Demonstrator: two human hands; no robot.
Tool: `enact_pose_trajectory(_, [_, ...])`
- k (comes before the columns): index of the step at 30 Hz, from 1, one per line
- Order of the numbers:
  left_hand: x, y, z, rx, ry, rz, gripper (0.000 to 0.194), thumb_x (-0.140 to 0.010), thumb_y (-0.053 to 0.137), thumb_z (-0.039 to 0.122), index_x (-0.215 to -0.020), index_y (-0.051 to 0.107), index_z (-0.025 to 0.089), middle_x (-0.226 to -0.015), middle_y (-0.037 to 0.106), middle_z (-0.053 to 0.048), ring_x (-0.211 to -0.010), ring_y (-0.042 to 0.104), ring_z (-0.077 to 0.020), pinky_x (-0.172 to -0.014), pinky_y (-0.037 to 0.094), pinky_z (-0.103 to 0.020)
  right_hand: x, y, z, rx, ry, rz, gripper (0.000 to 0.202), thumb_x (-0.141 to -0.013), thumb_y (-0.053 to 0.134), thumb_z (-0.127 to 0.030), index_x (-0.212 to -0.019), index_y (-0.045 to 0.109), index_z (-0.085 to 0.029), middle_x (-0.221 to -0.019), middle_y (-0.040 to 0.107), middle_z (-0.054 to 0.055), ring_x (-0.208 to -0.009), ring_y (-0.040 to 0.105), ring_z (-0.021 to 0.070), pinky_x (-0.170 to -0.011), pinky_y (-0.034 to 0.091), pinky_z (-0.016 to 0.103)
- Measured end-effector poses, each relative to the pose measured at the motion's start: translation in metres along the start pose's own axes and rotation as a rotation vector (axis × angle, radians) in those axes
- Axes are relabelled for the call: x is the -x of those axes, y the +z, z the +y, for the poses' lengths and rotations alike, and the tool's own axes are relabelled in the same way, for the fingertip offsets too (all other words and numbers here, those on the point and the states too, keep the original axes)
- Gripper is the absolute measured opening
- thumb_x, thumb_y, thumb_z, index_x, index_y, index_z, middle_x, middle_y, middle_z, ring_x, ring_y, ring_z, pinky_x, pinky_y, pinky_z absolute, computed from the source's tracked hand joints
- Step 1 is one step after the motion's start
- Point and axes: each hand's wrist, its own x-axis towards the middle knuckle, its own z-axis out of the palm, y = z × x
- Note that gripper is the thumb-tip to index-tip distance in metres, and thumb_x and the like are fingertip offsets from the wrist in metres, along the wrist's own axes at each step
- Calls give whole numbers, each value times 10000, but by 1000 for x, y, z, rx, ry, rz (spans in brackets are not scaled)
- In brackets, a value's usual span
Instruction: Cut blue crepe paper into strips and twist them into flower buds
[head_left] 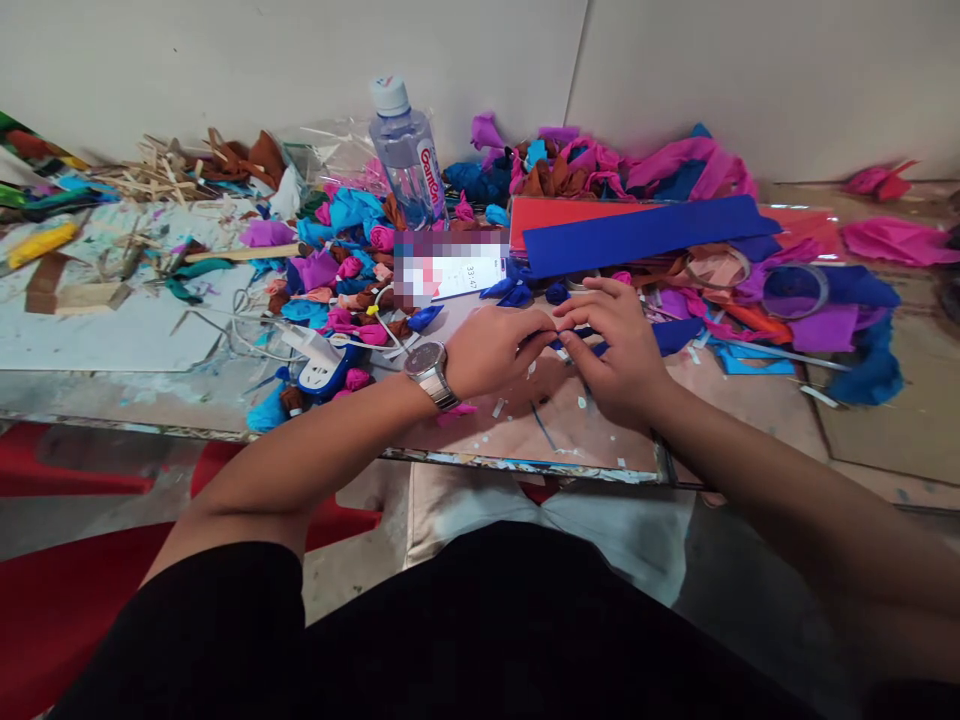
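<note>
As the left hand [484,352] and right hand [616,350] meet over the tabletop [615,448], their fingertips pinch a small dark-blue piece [556,342], mostly hidden by the fingers. Just beyond sits a rolled blue bud [556,293]; a blue crepe-paper strip [679,335] shows past the right hand, and whether it joins the pinched piece, I can't tell.

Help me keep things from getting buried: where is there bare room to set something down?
The stained white board is bare between its near edge and the tan block. So is the brown cardboard right of the crumpled blue paper. It is crowded around the bottle and beyond the left hand and right hand; scraps dot the tabletop nearer the body.
</note>
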Motion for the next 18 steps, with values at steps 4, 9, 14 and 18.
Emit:
enact_pose_trajectory(4, [1,1,0,-38,28,36,285,-1106,577,348,-1100,832,221,-948,853,-74,-829,787,-205,-713,470,-316,-2,-2,-1,2,-13,-14,49,-1017,662,-299,-989,703,-302,-1218,815,63,-1354,613,372,-1220,418,676])
enact_pose_trajectory(9, [0,0,-1,-40,-14,-11,296,-1098,598,372,-1049,846,219,-838,830,-50,-740,754,-203,-672,427,-325,-3,-7,-1,84,-44,-79,51,-996,693,-283,-1032,729,-288,-1251,810,62,-1369,587,398,-1174,439,662])
enact_pose_trajectory(14, [-2,-1,0,18,-8,-44,262,-1085,612,344,-1106,850,235,-917,854,-48,-807,772,-197,-708,457,-312,-3,-8,0,89,-43,-72,73,-965,692,-252,-1006,734,-296,-1210,812,65,-1320,603,395,-1150,446,658])
enact_pose_trajectory(18, [0,-1,0,70,9,-26,232,-1071,636,329,-1109,844,232,-903,853,-27,-772,761,-180,-713,463,-303,-3,-4,1,40,-27,-41,56,-973,661,-243,-960,696,-286,-1145,809,79,-1214,627,362,-1096,489,614])
